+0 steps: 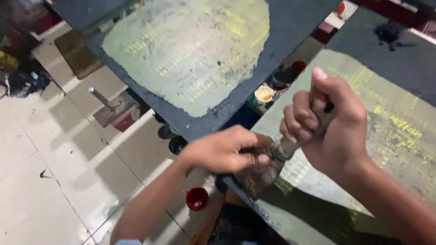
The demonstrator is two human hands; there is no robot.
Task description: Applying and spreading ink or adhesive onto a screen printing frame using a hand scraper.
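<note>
The right hand (334,120) was closed in a fist around the handle of a brush (290,145), thumb on top. Just left of it, the left hand (225,149) gripped a dark, stained block (256,174) at the brush's head. Beneath both lay a paint-smeared surface (399,131); below the left hand, a red cup (197,198) sat on the floor (54,181).

Floor (54,172) of pale square tiles with dark grout lines, glossy, reflecting light at 8 o'clock. A brown mat (79,56) lies at 10 o'clock. A dark clutter pile (20,79) sits at 9 o'clock. Small paint pots (272,88) stand on the floor near centre; a red cup (197,198) at 6 o'clock.
</note>
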